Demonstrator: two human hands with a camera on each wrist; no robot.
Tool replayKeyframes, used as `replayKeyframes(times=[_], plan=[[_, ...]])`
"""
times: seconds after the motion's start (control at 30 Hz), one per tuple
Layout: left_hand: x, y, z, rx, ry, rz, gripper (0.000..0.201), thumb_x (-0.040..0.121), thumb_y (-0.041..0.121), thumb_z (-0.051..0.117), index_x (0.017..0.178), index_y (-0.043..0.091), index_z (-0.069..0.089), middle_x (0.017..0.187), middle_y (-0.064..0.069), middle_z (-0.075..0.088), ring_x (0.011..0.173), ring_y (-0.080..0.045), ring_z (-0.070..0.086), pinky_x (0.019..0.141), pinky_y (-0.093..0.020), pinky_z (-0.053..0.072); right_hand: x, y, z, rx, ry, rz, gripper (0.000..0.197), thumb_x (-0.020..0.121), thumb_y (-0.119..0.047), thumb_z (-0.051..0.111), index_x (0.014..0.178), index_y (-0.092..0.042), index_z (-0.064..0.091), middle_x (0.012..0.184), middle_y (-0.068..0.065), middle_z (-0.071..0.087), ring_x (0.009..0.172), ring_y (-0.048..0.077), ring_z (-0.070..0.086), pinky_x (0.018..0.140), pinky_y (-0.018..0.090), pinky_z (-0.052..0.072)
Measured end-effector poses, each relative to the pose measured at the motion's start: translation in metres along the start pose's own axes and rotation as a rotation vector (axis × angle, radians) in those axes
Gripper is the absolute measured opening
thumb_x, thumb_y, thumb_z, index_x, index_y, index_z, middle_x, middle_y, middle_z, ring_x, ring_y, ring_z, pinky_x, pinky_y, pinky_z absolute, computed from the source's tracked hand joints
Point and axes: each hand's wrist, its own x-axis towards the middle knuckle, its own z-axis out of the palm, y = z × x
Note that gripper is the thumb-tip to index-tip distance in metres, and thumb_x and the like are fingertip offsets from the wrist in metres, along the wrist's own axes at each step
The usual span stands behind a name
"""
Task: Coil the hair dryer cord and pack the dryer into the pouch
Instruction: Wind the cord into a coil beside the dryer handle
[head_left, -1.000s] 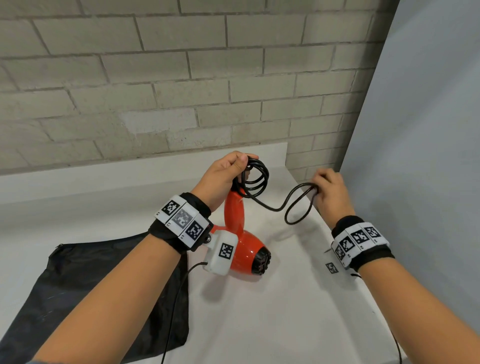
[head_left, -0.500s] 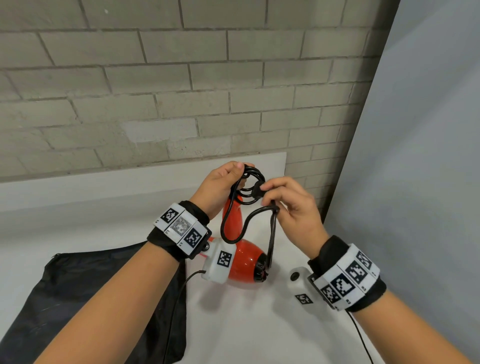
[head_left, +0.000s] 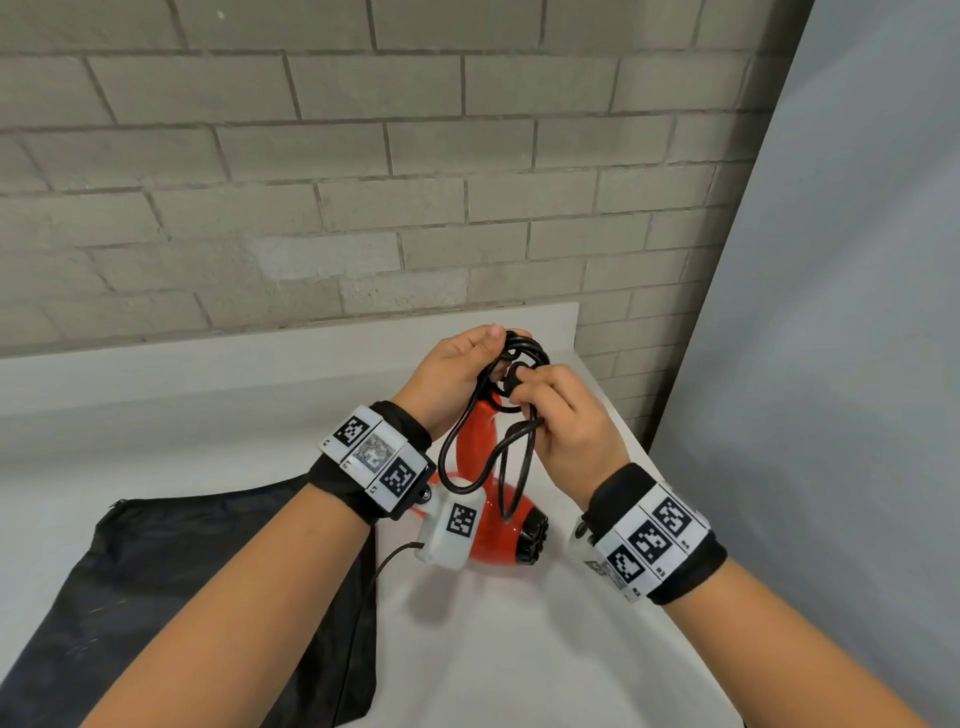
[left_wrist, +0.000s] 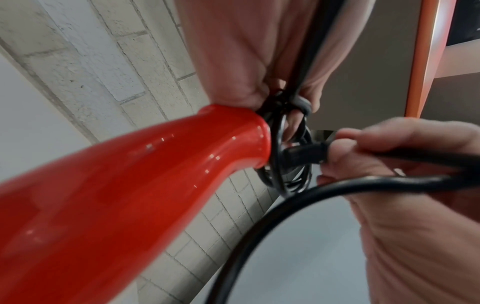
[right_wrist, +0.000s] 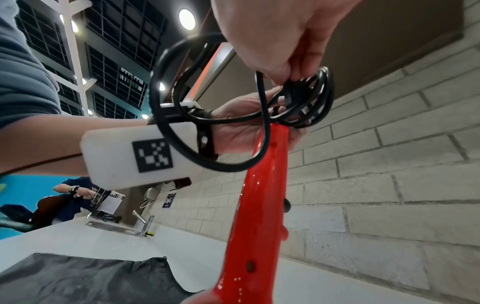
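Gripping the cord (head_left: 470, 447) coils atop the red hair dryer (head_left: 498, 525) handle, your left hand (head_left: 449, 379) curls tight; your right hand (head_left: 566, 421) pinches the plug beside them. The dryer stands near the counter's (head_left: 519, 649) far right corner, black pouch (head_left: 171, 587) flat at its left.

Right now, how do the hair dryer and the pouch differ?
The hair dryer is glossy red and hard; the pouch is matte black fabric. The dryer stands handle-up, steadied by the left hand; the pouch lies flat, untouched. Both rest on the white counter.
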Motion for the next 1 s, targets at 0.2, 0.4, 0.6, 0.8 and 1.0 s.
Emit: replayKeyframes(times=[0.2,0.4,0.6,0.8,1.0], plan=[[0.0,0.0,-0.004,-0.001,-0.009,0.0,0.032,0.098,0.021,0.026,0.101,0.006,0.055,0.048,0.012,0.059,0.052,0.003,0.053,0.059,-0.009,0.043,0.001,-0.001,0.001,-0.009,0.016,0.056,0.018,0.076,0.006,0.044,0.085,-0.001,0.059,0.08,0.022,0.06,0.095,0.021,0.056,0.084,0.017,0.045],[-0.003,-0.002,0.003,0.031,-0.075,-0.001,0.032,0.096,0.024,0.03,0.099,0.01,0.06,0.052,0.014,0.055,0.054,0.002,0.048,0.062,-0.011,0.041,0.007,0.008,0.007,-0.16,0.066,0.151,0.024,0.071,0.009,0.05,0.085,-0.01,0.047,0.074,0.013,0.051,0.074,0.02,0.039,0.064,0.033,0.041],[-0.002,-0.005,-0.002,0.042,-0.048,0.016,0.027,0.092,0.031,0.041,0.092,0.012,0.059,0.057,0.013,0.055,0.057,-0.001,0.047,0.062,-0.015,0.041,0.022,0.02,0.007,0.135,-0.186,0.381,0.041,0.081,-0.009,0.04,0.121,-0.003,0.046,0.116,0.02,0.056,0.108,0.03,0.053,0.097,0.033,0.041],[-0.004,-0.005,-0.005,0.101,-0.019,0.003,0.032,0.097,0.021,0.032,0.109,0.0,0.052,0.048,0.015,0.056,0.05,0.004,0.051,0.053,-0.009,0.04,0.007,0.036,-0.015,0.107,-0.478,0.411,0.05,0.087,-0.039,0.034,0.127,-0.009,0.041,0.107,0.008,0.059,0.091,0.02,0.055,0.08,0.029,0.043],[0.002,-0.007,-0.008,0.083,0.058,-0.015,0.028,0.097,0.027,0.032,0.09,0.014,0.057,0.046,0.016,0.053,0.05,0.002,0.049,0.054,-0.008,0.038,-0.041,0.077,-0.018,-0.309,-0.858,0.889,0.019,0.096,-0.014,0.031,0.102,-0.01,0.049,0.092,0.015,0.06,0.079,0.029,0.055,0.066,0.032,0.04]])
